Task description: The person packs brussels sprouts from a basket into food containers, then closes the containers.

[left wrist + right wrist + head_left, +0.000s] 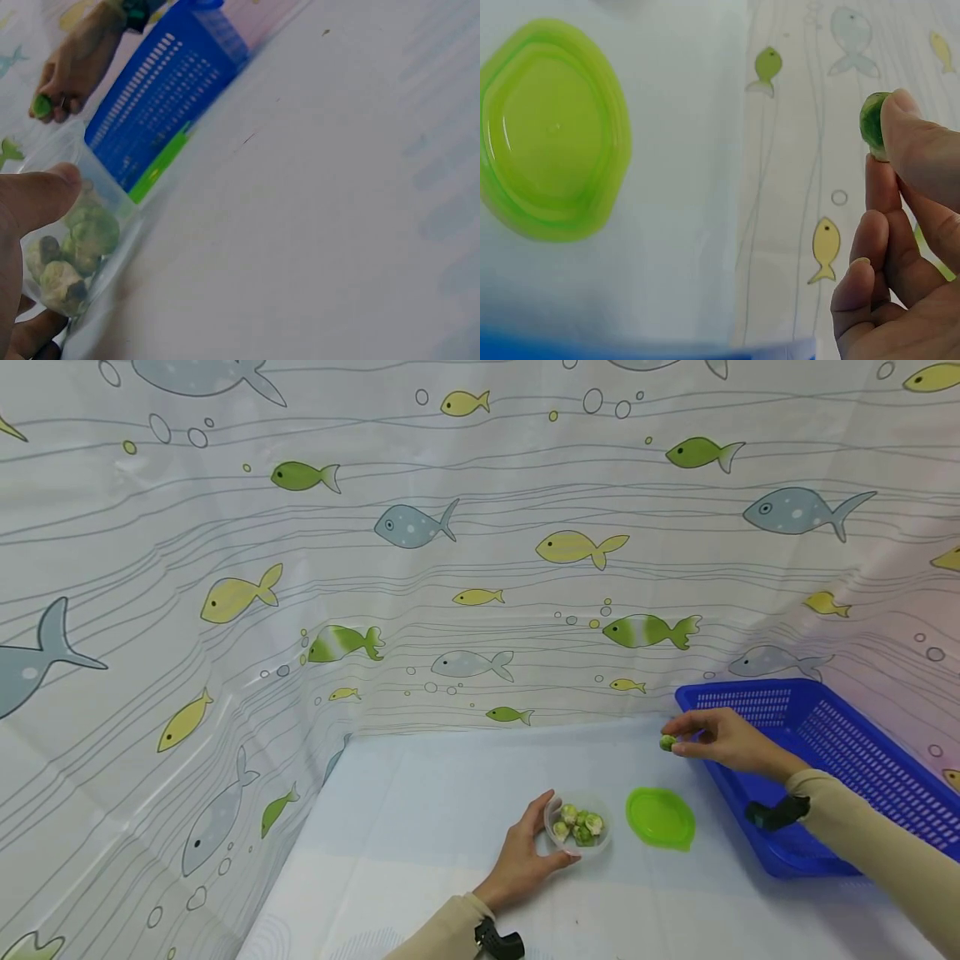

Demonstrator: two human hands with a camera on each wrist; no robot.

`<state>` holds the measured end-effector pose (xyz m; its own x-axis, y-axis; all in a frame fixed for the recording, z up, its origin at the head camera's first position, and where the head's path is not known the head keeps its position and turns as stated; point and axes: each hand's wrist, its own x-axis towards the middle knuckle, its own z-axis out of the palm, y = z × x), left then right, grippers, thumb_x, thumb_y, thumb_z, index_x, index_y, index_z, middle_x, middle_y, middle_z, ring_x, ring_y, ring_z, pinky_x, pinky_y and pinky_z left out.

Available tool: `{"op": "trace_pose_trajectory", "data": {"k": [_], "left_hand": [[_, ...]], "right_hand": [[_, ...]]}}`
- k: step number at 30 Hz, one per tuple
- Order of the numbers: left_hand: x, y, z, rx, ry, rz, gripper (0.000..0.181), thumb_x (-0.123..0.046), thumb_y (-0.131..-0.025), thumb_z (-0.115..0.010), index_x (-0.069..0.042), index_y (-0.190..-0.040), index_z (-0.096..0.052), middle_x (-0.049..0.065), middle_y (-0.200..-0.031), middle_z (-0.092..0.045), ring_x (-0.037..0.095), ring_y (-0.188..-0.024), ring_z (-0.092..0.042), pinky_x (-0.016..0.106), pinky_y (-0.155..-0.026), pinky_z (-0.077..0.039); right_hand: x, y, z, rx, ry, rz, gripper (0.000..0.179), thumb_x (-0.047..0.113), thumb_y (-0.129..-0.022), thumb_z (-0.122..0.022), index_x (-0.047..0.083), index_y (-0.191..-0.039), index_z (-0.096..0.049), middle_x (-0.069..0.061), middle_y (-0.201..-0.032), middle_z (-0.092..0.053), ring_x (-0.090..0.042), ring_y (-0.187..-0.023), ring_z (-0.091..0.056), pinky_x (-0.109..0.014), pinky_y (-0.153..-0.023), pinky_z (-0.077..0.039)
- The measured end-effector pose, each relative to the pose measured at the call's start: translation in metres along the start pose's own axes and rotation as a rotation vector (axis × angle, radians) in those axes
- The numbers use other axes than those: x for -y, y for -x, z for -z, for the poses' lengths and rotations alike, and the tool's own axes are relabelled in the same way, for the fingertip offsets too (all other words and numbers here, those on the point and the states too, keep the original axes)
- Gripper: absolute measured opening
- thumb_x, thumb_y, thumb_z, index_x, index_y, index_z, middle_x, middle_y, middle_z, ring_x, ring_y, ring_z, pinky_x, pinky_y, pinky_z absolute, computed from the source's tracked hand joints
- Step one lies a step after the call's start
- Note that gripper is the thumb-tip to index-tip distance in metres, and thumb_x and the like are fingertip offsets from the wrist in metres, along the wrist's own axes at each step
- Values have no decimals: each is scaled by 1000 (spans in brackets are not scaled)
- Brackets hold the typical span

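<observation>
A clear plastic container [609,831] with several Brussels sprouts [583,835] inside stands on the white table. My left hand [522,860] grips its side, thumb and fingers curled around the wall. In the left wrist view the thumb presses the clear wall and the sprouts [90,232] show through it. Above the table, by the basket's near left rim, my right hand [716,742] pinches one small green Brussels sprout [872,125] between thumb and fingertips. A bright green lid [660,818] lies flat between the container and the basket.
A blue perforated plastic basket [738,793] sits at the right of the table [420,810], under my right forearm. Behind and to the left hangs a fish-patterned curtain [480,552] that meets the table's back edge.
</observation>
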<state>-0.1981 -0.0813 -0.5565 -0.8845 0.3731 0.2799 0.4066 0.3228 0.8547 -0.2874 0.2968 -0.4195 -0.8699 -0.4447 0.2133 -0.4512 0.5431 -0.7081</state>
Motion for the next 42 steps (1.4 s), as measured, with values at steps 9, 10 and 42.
{"op": "trace_pose_trajectory", "data": {"k": [9, 10, 42], "left_hand": [[-1, -1, -1, 5, 11, 4, 97, -21, -87, -88, -7, -165, -31, 18, -165, -47, 28, -147, -54, 39, -123, -43], [-1, -1, -1, 5, 11, 3, 97, -21, -87, -88, -7, -165, -31, 18, -164, -47, 28, -147, -54, 39, -123, -43], [-4, 0, 0, 3, 7, 7, 97, -24, -88, -88, -9, -165, -31, 16, -164, -48, 25, -145, -55, 38, -122, -44]], "right_hand": [[8, -3, -20, 42, -17, 46, 23, 16, -94, -81, 9, -115, -78, 0, -104, -75, -8, -89, -61, -23, -73, -54], [9, -3, -22, 42, -20, 58, 23, 16, -94, -81, 9, -115, -78, 0, -104, -75, -8, -89, -61, -23, -73, -53], [39, 3, -108, 160, -37, 27, 25, 27, -91, -85, 13, -111, -77, 5, -105, -76, -22, -94, -67, -30, -76, -51]]}}
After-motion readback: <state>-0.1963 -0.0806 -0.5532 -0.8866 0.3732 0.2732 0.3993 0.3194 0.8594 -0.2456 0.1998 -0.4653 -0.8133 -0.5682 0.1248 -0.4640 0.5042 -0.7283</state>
